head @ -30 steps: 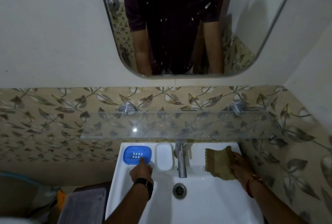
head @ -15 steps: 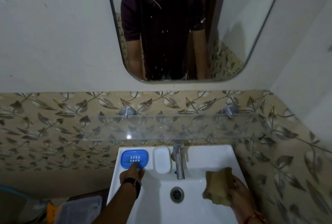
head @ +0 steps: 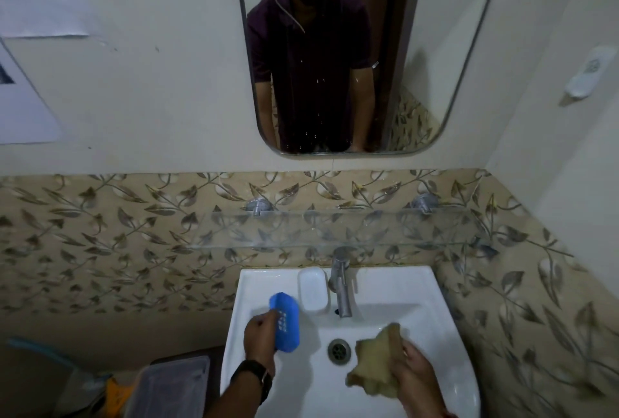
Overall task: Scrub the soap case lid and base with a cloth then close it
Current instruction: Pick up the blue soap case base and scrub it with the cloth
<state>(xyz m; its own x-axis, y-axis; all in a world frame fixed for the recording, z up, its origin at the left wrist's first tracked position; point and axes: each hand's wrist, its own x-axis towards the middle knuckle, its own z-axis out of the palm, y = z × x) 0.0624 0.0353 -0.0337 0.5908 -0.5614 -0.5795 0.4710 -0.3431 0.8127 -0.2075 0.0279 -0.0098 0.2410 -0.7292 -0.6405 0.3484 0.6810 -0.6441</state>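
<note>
Left hand (head: 259, 334) pinches blue soap case base (head: 284, 323) over sink (head: 435, 290); right hand (head: 413, 374) clutches cloth (head: 375, 364). I fear wet plastic slipping.

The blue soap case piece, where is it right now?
Head view: the blue soap case piece is lifted in the left hand over the sink's left side, left of the drain.

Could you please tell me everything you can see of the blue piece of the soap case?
The blue soap case piece is a rounded oblong tray of glossy, plastic-looking material, with rows of small pale holes in its floor. The left hand holds it by one long edge, lifted off the ledge and tilted steeply on its side over the left part of the sink. Only the fingers touch it; the white piece lies apart.
</note>
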